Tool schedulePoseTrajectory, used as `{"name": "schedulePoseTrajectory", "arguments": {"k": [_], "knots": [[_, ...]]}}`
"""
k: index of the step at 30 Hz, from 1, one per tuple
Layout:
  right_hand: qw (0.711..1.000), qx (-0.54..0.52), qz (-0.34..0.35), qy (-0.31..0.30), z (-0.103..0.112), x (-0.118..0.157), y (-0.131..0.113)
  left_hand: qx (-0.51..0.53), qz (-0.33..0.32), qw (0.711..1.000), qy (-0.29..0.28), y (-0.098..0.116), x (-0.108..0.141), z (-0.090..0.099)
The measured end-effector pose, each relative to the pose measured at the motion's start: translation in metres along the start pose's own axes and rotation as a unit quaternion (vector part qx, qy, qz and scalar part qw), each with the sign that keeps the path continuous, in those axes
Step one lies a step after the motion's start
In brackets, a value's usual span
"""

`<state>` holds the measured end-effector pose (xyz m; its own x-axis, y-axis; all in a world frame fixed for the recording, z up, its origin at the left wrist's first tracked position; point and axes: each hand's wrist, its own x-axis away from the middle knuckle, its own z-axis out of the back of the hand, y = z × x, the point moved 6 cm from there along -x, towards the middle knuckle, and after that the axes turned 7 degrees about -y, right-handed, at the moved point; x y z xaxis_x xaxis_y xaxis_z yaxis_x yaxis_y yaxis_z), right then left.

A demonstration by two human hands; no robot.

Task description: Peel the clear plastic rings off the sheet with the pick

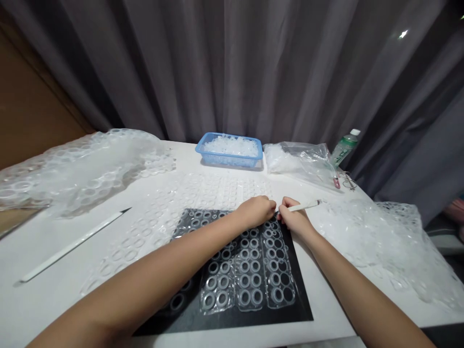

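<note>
My left hand (pixel 256 211) is closed, fingers curled, over the far end of the clear plastic strips. Whatever it pinches is hidden. Just to its right, my right hand (pixel 294 218) grips a slim white pen-shaped tool (pixel 305 206), its dark tip pointing left toward my left fingers. Below both hands, clear plastic strips with rows of round rings (pixel 250 267) lie on a black mat (pixel 302 309). The rightmost strip (pixel 279 266) runs up to my hands and has some rings without the thicker inner ring. My left forearm covers part of the mat.
A blue basket (pixel 231 160) of small translucent pieces stands at the back, beside a clear bag (pixel 300 162) and a green-labelled bottle (pixel 346 146). Perforated plastic sheets pile up left (pixel 90 164) and right (pixel 384 241). Another white tool with a dark pointed tip (pixel 76 245) lies left.
</note>
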<state>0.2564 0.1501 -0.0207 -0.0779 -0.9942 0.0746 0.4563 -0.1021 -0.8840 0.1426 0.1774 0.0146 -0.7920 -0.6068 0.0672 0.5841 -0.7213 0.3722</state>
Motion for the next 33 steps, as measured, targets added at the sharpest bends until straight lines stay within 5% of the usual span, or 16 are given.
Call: {"name": "schedulePoseTrajectory", "arguments": {"k": [5,13,20,27,33], "knots": [[1.0,0.022,0.009,-0.004,0.001,-0.003,-0.002,0.003,0.013,1.0,0.011,0.001,-0.008,0.003],[0.998,-0.051,-0.009,0.021,0.001,-0.013,0.003,0.019,0.109,0.989,0.098,-0.039,-0.005,0.047],[0.998,-0.05,0.009,0.038,0.003,-0.021,0.001,-0.018,0.037,0.999,0.029,-0.009,-0.005,0.021],[0.999,-0.015,0.013,0.032,0.003,-0.023,-0.002,0.014,0.06,0.998,0.021,-0.006,-0.02,0.006],[1.0,-0.023,-0.02,0.002,0.003,-0.034,0.003,0.146,0.092,0.978,0.118,-0.028,-0.019,0.047]]}}
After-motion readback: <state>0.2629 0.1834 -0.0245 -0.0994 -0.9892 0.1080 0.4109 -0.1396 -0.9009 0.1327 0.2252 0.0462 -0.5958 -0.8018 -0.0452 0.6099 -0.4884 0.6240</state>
